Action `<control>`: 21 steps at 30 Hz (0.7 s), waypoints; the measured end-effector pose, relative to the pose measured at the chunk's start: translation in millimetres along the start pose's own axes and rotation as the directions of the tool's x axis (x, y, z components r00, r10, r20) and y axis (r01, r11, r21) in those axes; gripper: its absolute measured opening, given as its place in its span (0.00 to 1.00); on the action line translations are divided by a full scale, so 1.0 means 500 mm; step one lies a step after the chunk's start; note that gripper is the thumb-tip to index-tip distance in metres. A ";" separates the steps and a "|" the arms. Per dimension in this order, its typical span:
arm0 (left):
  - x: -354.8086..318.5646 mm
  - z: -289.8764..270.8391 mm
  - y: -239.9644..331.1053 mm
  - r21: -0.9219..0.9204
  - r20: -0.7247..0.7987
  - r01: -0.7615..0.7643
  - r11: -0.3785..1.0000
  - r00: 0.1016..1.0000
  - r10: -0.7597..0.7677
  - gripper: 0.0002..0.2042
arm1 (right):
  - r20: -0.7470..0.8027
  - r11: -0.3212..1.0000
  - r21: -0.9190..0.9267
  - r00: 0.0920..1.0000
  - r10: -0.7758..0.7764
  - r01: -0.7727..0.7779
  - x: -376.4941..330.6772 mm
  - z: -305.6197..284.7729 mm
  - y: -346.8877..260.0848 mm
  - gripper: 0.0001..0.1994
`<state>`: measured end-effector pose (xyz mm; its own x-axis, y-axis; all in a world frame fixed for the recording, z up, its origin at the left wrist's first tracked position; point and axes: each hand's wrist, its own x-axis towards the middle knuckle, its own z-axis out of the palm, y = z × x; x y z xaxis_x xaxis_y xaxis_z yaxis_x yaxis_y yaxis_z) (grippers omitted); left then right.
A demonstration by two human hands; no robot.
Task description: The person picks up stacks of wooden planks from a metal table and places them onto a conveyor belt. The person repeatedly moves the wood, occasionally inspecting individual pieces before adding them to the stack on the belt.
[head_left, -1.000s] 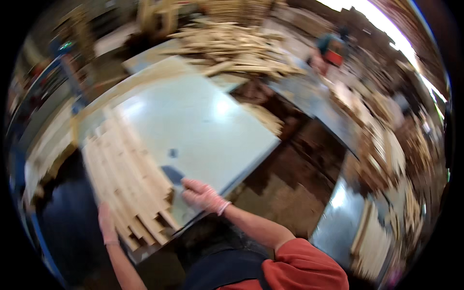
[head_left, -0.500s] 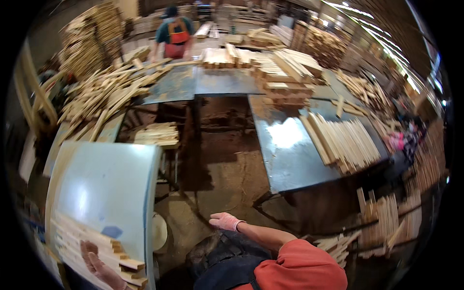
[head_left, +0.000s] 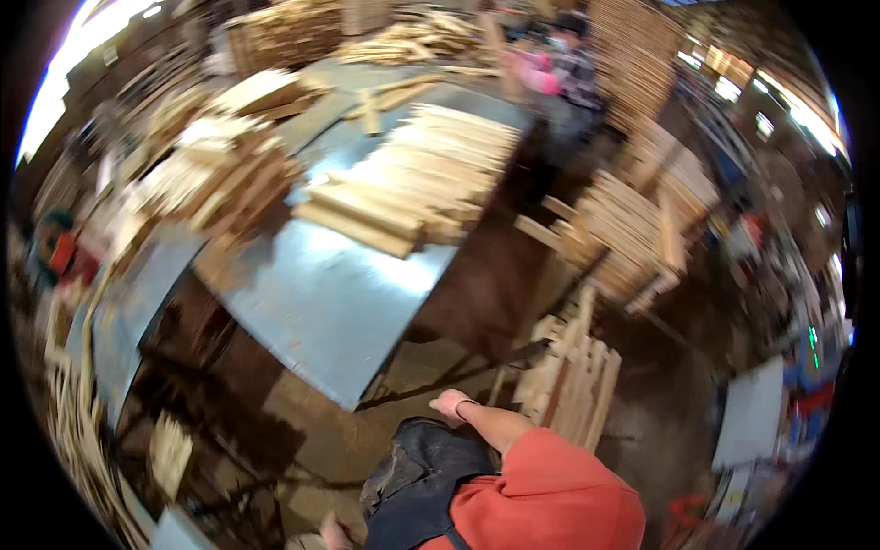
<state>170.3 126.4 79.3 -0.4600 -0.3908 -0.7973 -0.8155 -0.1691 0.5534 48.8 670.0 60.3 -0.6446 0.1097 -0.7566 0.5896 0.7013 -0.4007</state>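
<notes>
My right hand (head_left: 451, 403), in a pale pink glove, hangs in front of the dark apron (head_left: 422, 467). It holds nothing that I can see, its fingers loosely extended. Nearest to it is the front corner of a blue-topped table (head_left: 339, 339). A row of pale wooden strips (head_left: 440, 165) lies side by side on that table, out of reach of the hand. My left hand (head_left: 334, 532) shows only in part at the lower edge, blurred, so its fingers cannot be made out.
Stacked boards (head_left: 211, 174) stand at the table's left end. A rack of wooden pieces (head_left: 568, 376) sits to my right, with a bigger stack (head_left: 632, 229) behind it. A co-worker (head_left: 568, 73) with pink sleeves stands beyond the table; another person (head_left: 64, 252) is at far left.
My view has swung right, bringing the strip-covered table to the centre. My left hand has come off the wooden strips on the light-blue surface, now mostly out of view. My right hand still hangs free.
</notes>
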 end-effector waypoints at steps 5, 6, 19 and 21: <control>-0.035 0.112 0.055 0.272 0.026 0.252 0.929 0.963 -0.269 0.18 | -0.070 0.917 0.351 0.972 0.225 -0.187 -0.002 -0.090 0.051 0.31; -0.024 0.129 0.081 0.306 0.034 0.255 0.917 0.960 -0.278 0.18 | -0.102 0.915 0.363 0.968 0.229 -0.178 0.004 -0.086 0.069 0.31; 0.301 0.319 0.544 0.072 0.241 0.016 0.997 0.970 -0.033 0.16 | -0.031 0.906 0.303 0.947 0.321 -0.297 -0.016 -0.164 0.032 0.29; 0.354 0.388 0.597 -0.023 0.381 0.032 0.999 0.924 -0.021 0.13 | -0.089 0.942 0.258 0.966 0.243 -0.213 0.017 -0.211 0.031 0.29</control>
<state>-222.9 182.0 56.6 -0.5420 -0.0130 -0.8403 -0.8215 -0.2023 0.5330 1.2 756.1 102.5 -0.5227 0.3387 -0.7824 0.8187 0.4553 -0.3499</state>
